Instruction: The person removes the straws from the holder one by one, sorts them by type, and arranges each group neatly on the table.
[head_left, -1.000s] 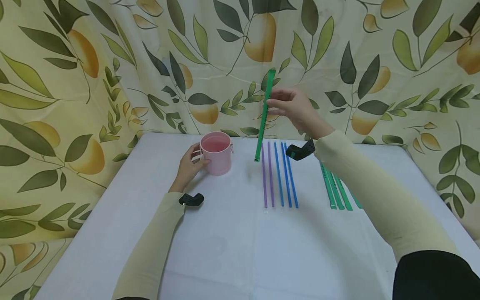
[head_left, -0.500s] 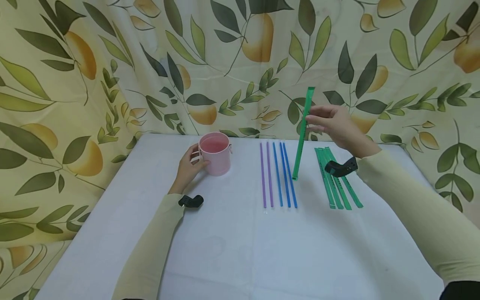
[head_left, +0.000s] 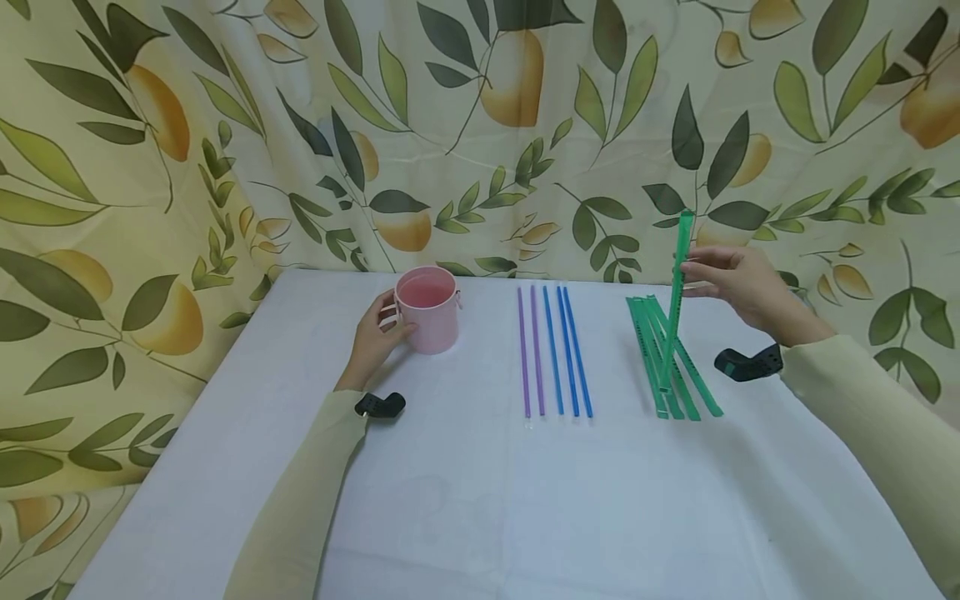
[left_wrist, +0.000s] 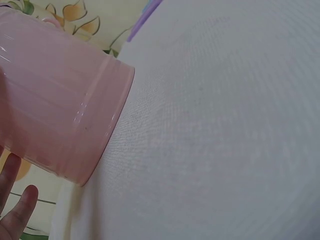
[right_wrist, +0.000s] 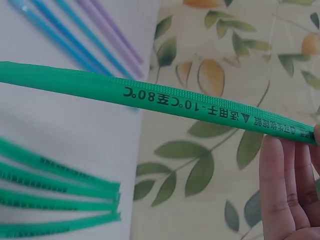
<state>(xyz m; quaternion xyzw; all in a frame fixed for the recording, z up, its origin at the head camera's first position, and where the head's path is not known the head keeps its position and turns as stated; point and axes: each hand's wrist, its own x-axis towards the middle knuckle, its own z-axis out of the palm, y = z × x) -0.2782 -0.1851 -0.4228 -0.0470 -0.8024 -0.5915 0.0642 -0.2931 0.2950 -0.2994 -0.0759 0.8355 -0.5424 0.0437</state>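
Note:
In the head view my left hand [head_left: 372, 342] grips the left side of a small pink bucket [head_left: 433, 321], which stands upright on the table. The left wrist view shows the bucket's wall [left_wrist: 60, 95] close up, with two fingertips beside it. My right hand [head_left: 738, 287] pinches a drinking straw in a green printed wrapper [head_left: 678, 287] near its upper part. That straw is raised and nearly upright. Behind its lower end lie several more green-wrapped straws [head_left: 643, 342], fanned out on the table. The right wrist view shows black lettering along the held wrapper [right_wrist: 185, 106].
Between the bucket and the green straws, two purple straws [head_left: 537, 350] and several blue straws [head_left: 578, 350] lie side by side. The white-covered table [head_left: 465, 500] ends at a curtain [head_left: 300, 125] printed with leaves and fruit.
My right hand has carried the green-wrapped straw rightward and lower, from near the purple straws to over the other green ones. My left hand stays at the bucket.

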